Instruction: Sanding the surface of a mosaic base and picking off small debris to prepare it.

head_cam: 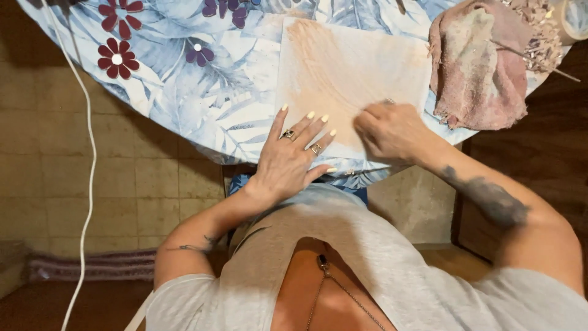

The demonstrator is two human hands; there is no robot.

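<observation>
Left hand (288, 160) flat, fingers spread on sheet (352, 73); right hand (392, 132) curled, pressing sheet's near edge.

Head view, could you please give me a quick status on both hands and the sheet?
Left hand flat, fingers spread, on sheet's near edge. Right hand closed, knuckles pressing the pale sheet. Pinkish rag beside sheet on floral tablecloth, not in the way.

Single head-worn view, looking steeply down, close over table (184, 79) edge; torso below
</observation>
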